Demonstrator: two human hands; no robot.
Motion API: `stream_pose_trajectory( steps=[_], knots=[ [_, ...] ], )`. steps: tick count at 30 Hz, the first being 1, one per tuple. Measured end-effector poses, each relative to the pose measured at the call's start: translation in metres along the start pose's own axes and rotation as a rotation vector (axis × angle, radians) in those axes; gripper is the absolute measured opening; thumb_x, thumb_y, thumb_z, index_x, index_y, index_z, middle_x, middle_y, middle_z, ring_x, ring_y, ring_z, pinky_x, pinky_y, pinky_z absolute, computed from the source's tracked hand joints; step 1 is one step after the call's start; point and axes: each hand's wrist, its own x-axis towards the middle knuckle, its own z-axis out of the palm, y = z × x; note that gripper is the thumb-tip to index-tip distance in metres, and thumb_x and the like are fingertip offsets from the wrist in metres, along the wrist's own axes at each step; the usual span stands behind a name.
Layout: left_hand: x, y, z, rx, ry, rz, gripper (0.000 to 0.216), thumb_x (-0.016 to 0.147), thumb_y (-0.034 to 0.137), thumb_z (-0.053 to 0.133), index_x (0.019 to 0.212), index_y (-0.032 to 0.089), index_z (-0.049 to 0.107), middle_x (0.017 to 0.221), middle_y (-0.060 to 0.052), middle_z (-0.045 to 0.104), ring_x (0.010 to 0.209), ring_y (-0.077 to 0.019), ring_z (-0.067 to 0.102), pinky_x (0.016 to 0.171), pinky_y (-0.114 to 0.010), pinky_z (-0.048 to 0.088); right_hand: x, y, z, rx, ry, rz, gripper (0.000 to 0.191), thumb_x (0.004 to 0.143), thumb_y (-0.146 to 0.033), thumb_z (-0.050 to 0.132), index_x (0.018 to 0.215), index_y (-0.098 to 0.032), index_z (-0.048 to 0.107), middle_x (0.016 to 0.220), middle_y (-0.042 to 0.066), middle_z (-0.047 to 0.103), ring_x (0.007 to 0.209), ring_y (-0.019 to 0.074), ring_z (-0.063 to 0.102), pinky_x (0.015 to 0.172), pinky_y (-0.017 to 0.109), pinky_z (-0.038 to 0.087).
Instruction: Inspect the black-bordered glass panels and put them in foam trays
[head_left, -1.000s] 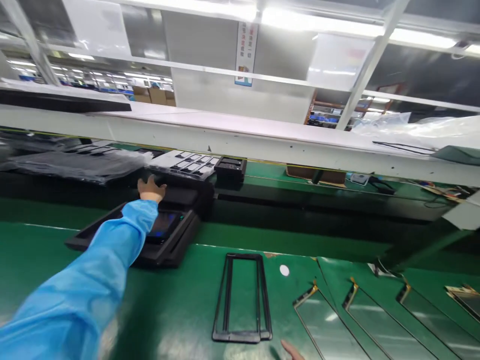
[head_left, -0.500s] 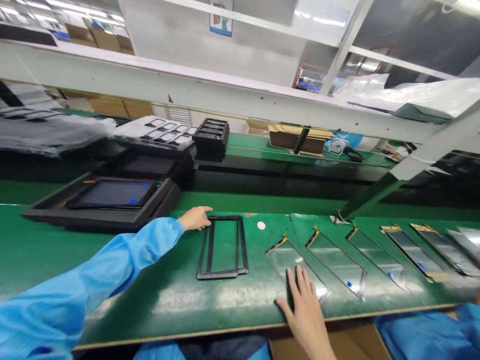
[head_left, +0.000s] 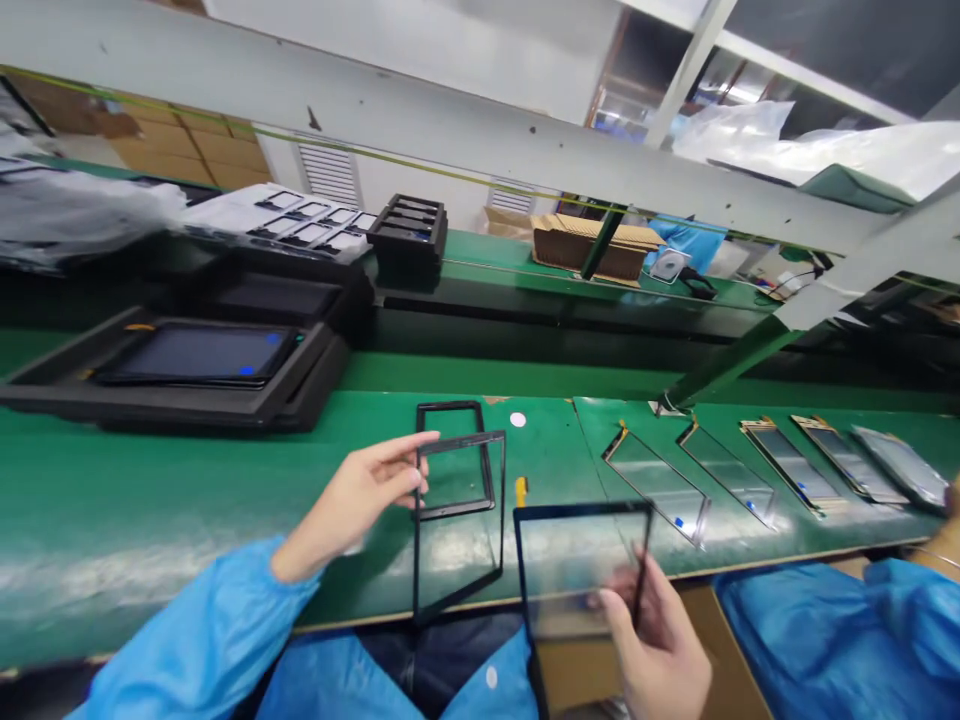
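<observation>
My left hand (head_left: 364, 500) pinches the left side of a thin black rectangular frame (head_left: 459, 597), which is raised and tilted over the bench edge. Behind it, a second black frame (head_left: 448, 406) lies flat on the green bench. In my right hand (head_left: 664, 645) is a clear glass touch panel (head_left: 562, 565) with a black border, gripped by its right edge with the thumb in front. An orange flex tail (head_left: 521, 490) sticks up from the panel's top. Held up side by side, frame and panel are apart.
More glass panels (head_left: 660, 480) and several screens (head_left: 791, 465) lie in a row to the right. Black foam trays (head_left: 300, 405) with dark screens (head_left: 199, 355) stand at left. A slanted post (head_left: 720, 365) rises behind the row. Another person's blue sleeve (head_left: 919, 610) is at right.
My left hand has lifted one of the two black frames off the bench toward me. My right hand has picked up the nearest glass panel and turned it upright. The view has shifted slightly.
</observation>
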Motion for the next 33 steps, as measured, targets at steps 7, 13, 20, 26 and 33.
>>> stream_pose_trajectory(
  steps=[7,13,20,26,33],
  knots=[
    [-0.034,-0.011,0.019,-0.105,-0.015,0.091,0.045,0.081,0.030,0.088,0.125,0.023,0.084,0.086,-0.005,0.074,0.071,-0.0167,0.069,0.061,-0.024,0.061,-0.028,-0.001,0.068,0.400,-0.273,0.182,0.078,0.086,-0.040,0.088,0.154,-0.025,0.054,0.079,-0.003,0.068,0.053,0.0136,0.064,0.048,0.024,0.051],
    [-0.044,-0.018,0.017,-0.165,-0.008,0.121,0.041,0.085,0.030,0.088,0.125,0.024,0.084,0.088,-0.005,0.078,0.075,-0.0162,0.069,0.064,-0.022,0.060,-0.039,0.011,0.072,0.369,-0.358,0.229,0.070,0.086,-0.043,0.088,0.148,-0.027,0.061,0.083,-0.003,0.070,0.056,0.0127,0.066,0.049,0.023,0.051],
    [-0.045,-0.022,0.018,-0.117,0.050,0.232,0.034,0.088,0.027,0.085,0.121,0.027,0.086,0.094,-0.005,0.077,0.082,-0.0168,0.069,0.069,-0.021,0.060,-0.043,0.006,0.071,0.369,-0.334,0.281,0.069,0.082,-0.045,0.092,0.142,-0.023,0.066,0.084,-0.002,0.070,0.055,0.0129,0.065,0.049,0.024,0.052],
    [-0.045,-0.024,0.018,-0.046,0.058,0.284,0.033,0.088,0.023,0.083,0.119,0.032,0.087,0.095,-0.004,0.071,0.084,-0.0166,0.067,0.068,-0.020,0.059,-0.043,-0.003,0.073,0.373,-0.330,0.249,0.067,0.084,-0.043,0.090,0.143,-0.025,0.066,0.082,-0.002,0.070,0.056,0.0128,0.065,0.048,0.023,0.051],
    [-0.047,-0.024,0.017,-0.115,0.032,0.135,0.045,0.086,0.022,0.083,0.130,0.027,0.082,0.088,-0.005,0.075,0.071,-0.0156,0.068,0.065,-0.024,0.061,-0.041,-0.005,0.071,0.338,-0.324,0.240,0.068,0.086,-0.039,0.088,0.147,-0.026,0.063,0.085,-0.002,0.070,0.058,0.0131,0.066,0.051,0.023,0.052]
  ],
)
